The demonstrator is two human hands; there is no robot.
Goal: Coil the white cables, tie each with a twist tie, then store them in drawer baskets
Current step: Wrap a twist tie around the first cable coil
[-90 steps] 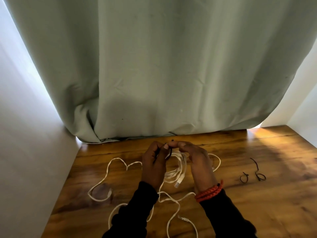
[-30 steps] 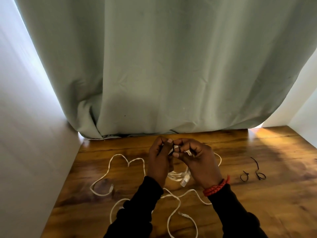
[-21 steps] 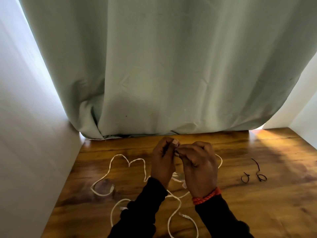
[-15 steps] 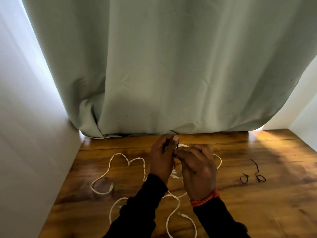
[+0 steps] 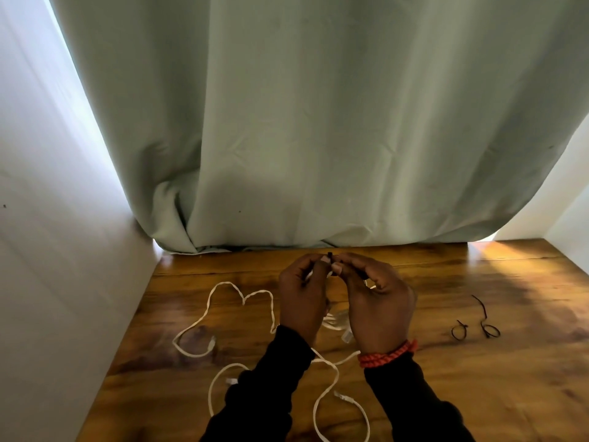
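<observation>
Now, step: you are tying off the first coil; your judgement call is that the twisting is under way, not finished.
Coil: the coil (image 5: 334, 320) hangs between your palms just above the table (image 5: 478, 393); most of it is hidden behind your hands; a few pale loops and a plug show low down.
Tie: the tie (image 5: 330, 256) is a thin black strand, its end poking up at your fingertips.
Left hand: your left hand (image 5: 302, 298) is curled, thumb and forefinger pinching the tie at the top of the coil.
Right hand: your right hand (image 5: 379, 304) is curled too, pinching the tie from the other side, fingertips touching the left's.
Next move: probably turn the two ends round each other until snug; keep the loops gathered or they may spring loose.
Loose cable: more cable (image 5: 223, 314) sprawls uncoiled on the table to your left and near you.
Spare ties: two spare ties (image 5: 475, 328) lie well apart to your right.
Baskets: no drawer or basket is in view.
</observation>
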